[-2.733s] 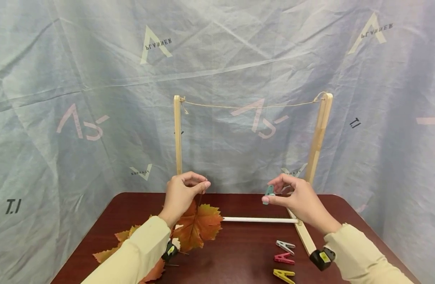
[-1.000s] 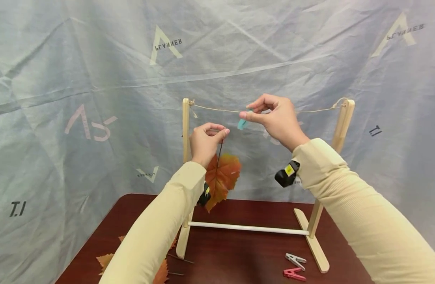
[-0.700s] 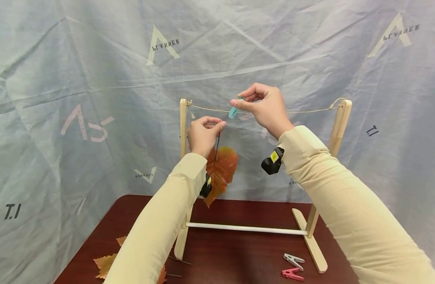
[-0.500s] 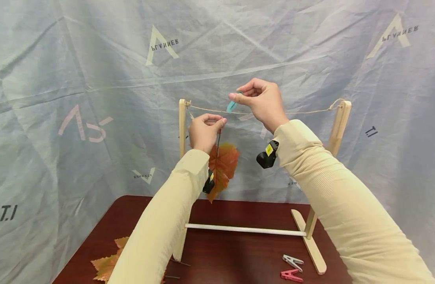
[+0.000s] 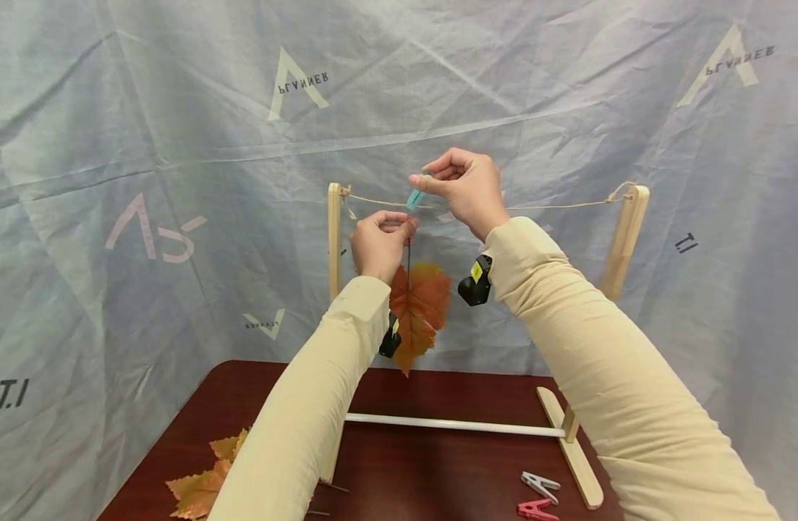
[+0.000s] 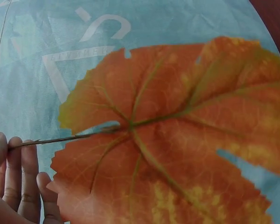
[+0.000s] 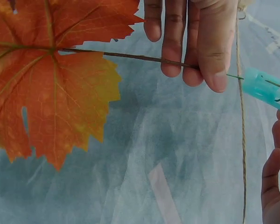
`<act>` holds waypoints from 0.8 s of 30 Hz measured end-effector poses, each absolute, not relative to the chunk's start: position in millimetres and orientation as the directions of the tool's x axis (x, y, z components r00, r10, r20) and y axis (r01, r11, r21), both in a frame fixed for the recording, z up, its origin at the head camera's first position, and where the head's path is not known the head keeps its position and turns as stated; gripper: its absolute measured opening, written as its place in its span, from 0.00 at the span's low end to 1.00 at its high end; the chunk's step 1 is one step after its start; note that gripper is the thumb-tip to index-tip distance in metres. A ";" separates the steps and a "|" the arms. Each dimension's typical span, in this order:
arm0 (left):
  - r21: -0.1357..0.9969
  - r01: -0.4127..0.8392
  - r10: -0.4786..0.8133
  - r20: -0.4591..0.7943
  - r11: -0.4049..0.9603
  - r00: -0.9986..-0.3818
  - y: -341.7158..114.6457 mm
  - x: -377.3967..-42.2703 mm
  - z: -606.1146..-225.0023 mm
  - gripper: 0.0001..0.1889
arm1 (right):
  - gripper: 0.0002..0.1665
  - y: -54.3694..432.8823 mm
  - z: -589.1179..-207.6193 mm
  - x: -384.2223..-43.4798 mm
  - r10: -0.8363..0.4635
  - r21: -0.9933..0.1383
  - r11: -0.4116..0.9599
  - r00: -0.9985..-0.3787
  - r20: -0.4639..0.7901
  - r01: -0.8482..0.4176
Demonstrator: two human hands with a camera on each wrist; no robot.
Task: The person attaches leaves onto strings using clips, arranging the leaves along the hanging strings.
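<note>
Currently, the surface (image 5: 438, 470) is carrying the frame (image 5: 334, 246), and the cord (image 5: 555, 207) is spanning its two posts with a slight sag. The leaf (image 5: 423, 307) is hanging below the cord, well clear of the surface. It is probably weighing very little and behaving as a thin, flexible sheet; a hard grip on the blade is risking creases or torn points along the edge.

The left hand (image 5: 380, 246) is pinching the stem (image 6: 60, 139) near its end, leaving a short tip projecting. The right hand (image 5: 467, 184) is pinching the clip (image 5: 416, 195) from above. The stem is offering the better hold: it is looking wiry and fairly stiff, but is likely to be rolling between loose fingertips. The clip is appearing smooth and rigid, so centred pressure on its handles is probably preventing slip. Its nose is overlapping the cord; whether it is enclosing the cord cannot be told.
</note>
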State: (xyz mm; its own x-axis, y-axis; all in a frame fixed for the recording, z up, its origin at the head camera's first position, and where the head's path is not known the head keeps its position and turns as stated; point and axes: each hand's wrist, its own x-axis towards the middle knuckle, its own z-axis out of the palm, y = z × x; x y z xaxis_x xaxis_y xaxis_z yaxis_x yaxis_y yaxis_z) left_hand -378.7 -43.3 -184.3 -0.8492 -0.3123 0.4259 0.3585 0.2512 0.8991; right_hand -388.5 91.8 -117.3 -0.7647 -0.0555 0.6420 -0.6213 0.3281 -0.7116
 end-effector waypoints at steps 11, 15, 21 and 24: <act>0.901 0.335 -0.322 0.415 0.276 -0.851 -44.9 -379.4 -184.6 0.08 | 0.13 88.8 -118.7 -392.9 -0.002 -0.715 0.360 -0.766 0.642 -0.600; 0.903 0.328 -0.324 0.409 0.277 -0.853 -45.2 -379.6 -184.8 0.07 | 0.13 88.3 -120.3 -391.7 -0.032 -0.703 0.392 -0.773 0.634 -0.593; 0.905 0.310 -0.324 0.399 0.293 -0.858 -44.4 -378.3 -184.9 0.07 | 0.15 87.1 -122.4 -392.3 -0.041 -0.696 0.416 -0.777 0.628 -0.585; 0.905 0.304 -0.326 0.396 0.298 -0.858 -43.8 -378.1 -185.4 0.07 | 0.18 86.5 -122.7 -392.1 -0.048 -0.695 0.440 -0.787 0.615 -0.569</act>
State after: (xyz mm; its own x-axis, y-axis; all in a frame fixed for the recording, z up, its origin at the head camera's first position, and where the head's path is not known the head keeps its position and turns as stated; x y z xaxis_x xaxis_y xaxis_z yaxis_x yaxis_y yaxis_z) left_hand -378.1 -43.8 -185.4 -0.8583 -0.3264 0.3960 0.3041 0.2981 0.9048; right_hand -392.1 86.5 -122.7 -0.7873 -0.0475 0.6147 -0.5689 0.4404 -0.6946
